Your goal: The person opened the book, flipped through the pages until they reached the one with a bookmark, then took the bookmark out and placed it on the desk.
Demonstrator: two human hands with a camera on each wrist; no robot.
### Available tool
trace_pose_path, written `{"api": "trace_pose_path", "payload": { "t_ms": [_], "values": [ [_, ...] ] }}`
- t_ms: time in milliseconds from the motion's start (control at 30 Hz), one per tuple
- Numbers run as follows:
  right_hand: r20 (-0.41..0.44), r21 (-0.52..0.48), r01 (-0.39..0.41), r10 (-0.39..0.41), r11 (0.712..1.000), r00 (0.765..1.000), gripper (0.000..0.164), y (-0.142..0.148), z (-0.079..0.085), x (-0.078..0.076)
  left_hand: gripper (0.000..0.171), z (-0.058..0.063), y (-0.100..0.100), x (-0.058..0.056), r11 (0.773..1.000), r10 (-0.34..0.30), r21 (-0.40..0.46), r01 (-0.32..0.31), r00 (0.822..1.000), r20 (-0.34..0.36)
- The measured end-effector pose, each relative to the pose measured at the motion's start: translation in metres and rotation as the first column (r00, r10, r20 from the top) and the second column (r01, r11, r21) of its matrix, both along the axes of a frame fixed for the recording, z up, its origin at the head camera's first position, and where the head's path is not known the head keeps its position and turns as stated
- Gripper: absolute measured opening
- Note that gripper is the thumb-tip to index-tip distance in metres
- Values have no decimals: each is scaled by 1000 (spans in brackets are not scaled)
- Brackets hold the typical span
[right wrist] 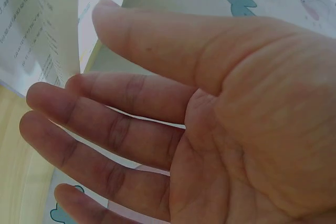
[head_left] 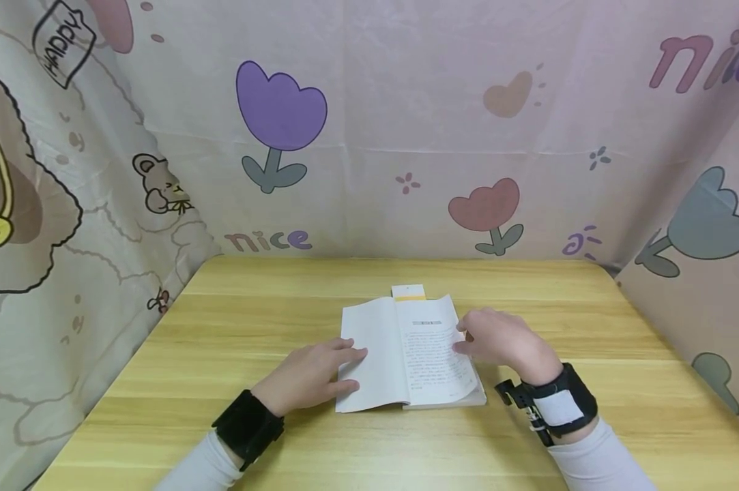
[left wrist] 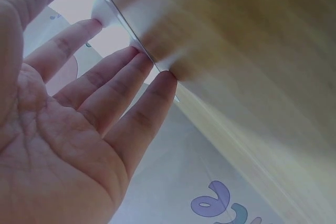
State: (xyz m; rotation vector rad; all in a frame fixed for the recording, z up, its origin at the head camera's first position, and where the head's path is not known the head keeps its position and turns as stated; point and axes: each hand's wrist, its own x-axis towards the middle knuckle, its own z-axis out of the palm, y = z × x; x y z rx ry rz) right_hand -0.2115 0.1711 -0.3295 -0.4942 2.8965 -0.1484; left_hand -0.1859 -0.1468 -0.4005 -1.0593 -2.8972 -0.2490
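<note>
An open book (head_left: 433, 361) lies on the table in the head view, its left page blank and its right page printed. My left hand (head_left: 310, 375) rests at the left page's outer edge with fingers spread and nearly straight. In the left wrist view, the fingertips (left wrist: 167, 77) of that hand meet the book's thin edge. My right hand (head_left: 504, 337) is at the right page's outer edge, thumb and forefinger apart. From the right wrist, a raised printed page (right wrist: 50, 24) shows beside the relaxed fingers (right wrist: 121, 124). The right page curls up slightly at its outer corners.
A white card (head_left: 409, 292) with a yellow stripe sticks out past the book's top edge. The wooden table (head_left: 271, 300) extends around the book. Patterned curtains (head_left: 381, 129) stand behind it and along both sides. Black bands (head_left: 249, 426) wrap both wrists.
</note>
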Motion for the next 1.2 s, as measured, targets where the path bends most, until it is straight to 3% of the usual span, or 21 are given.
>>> {"api": "trace_pose_path", "payload": {
  "t_ms": [300,1000,1200],
  "values": [
    [-28,-21,-54,53,998,998,26,0,5,5,57,2,1,0,1000,-12,8,12,1000,-3],
    [-41,-37,-67,66,997,997,36,1,10,6,58,3,0,-1,1000,-16,10,16,1000,15],
    [-31,-41,-65,64,997,997,37,1,8,6,77,2,0,2,1000,-3,9,2,999,44]
  ]
}}
